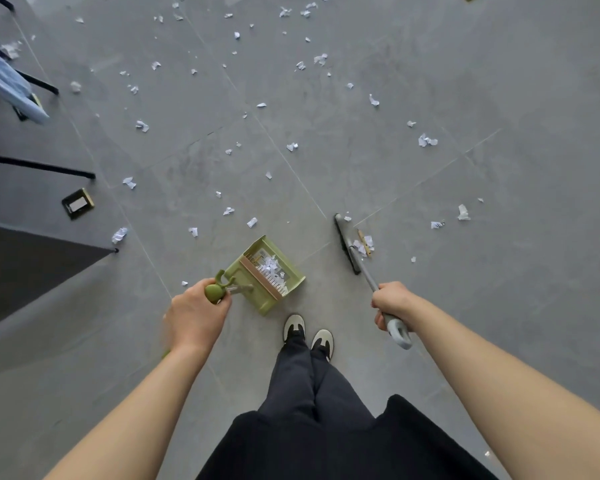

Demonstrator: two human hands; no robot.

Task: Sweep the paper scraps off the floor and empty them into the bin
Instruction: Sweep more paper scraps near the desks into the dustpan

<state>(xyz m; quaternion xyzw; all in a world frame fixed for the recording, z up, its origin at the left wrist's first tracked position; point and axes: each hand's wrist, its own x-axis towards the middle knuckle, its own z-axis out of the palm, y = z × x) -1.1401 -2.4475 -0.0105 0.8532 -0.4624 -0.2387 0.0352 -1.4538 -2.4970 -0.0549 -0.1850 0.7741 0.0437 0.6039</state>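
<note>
Left hand [196,315] clenched round green dustpan [269,273] handle, right hand [394,301] gripping grey broom [349,245] handle, bristles beside small scrap pile [362,244], paper scraps [291,146] everywhere.

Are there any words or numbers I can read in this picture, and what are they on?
No words or numbers can be read here.
Paper scrap on the floor: dark marks that may be print, too small and blurred to read.
Sticker inside the green dustpan: pale label, too blurred to read.
Broom: no writing shows.
Floor plate: no writing shows.
</note>
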